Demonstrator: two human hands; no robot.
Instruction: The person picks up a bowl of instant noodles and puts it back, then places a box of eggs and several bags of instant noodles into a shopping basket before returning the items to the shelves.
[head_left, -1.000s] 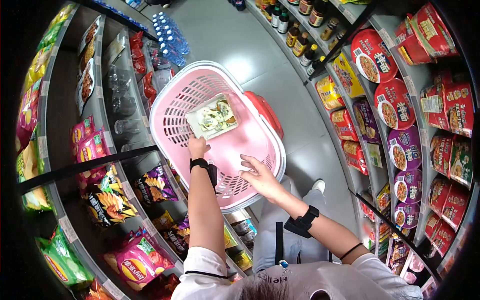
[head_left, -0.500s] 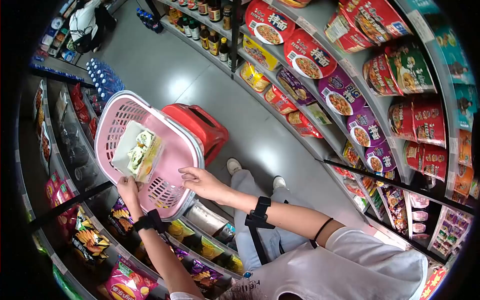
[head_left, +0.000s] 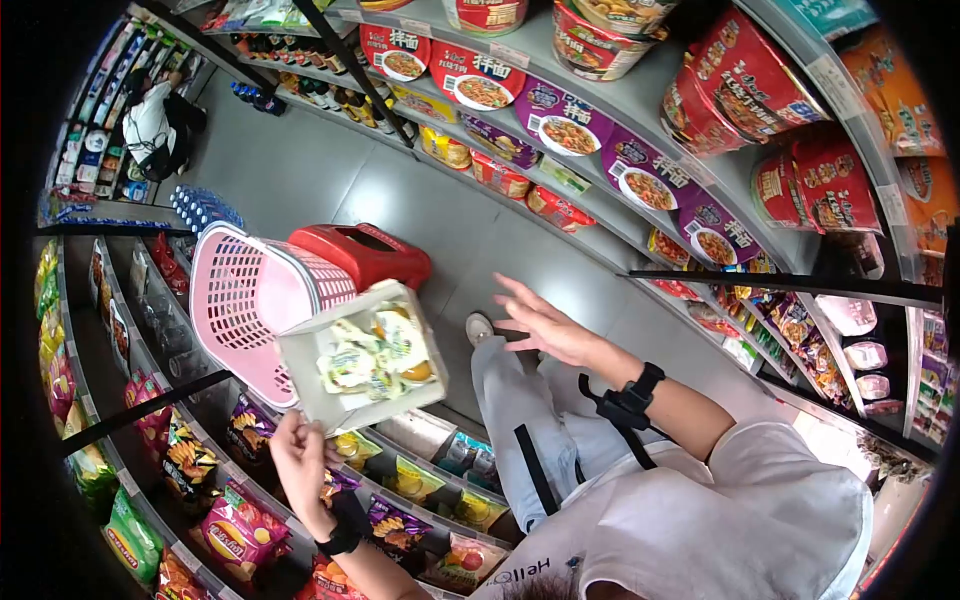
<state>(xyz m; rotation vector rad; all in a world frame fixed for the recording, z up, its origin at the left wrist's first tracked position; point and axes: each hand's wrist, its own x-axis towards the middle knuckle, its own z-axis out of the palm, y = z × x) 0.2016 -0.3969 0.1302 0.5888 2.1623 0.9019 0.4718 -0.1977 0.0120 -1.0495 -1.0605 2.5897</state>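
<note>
My left hand [head_left: 300, 455] grips the near left corner of an open cardboard box [head_left: 303, 385]. Inside lie several small wrapped packets [head_left: 370, 355] in white, green and yellow; what they contain I cannot make out. The box is tilted so that its open top faces me, and it covers part of a pink plastic basket [head_left: 235, 275] behind it. To the right of the box, apart from it, my right hand [head_left: 545, 325] is open in the air with its fingers spread, holding nothing.
A red stool [head_left: 385, 265] stands beside the basket. Snack bags [head_left: 235, 530] fill the shelves at left and below; instant noodle tubs [head_left: 570, 120] line the right shelves. Bottled water packs [head_left: 205, 208] stand on the floor. Farther off, a person [head_left: 155, 125] is near the shelves.
The box has come up out of the basket toward me and to the right, in my left hand. My right hand has moved away from the basket to the right, fingers spreading. The view has shifted.
</note>
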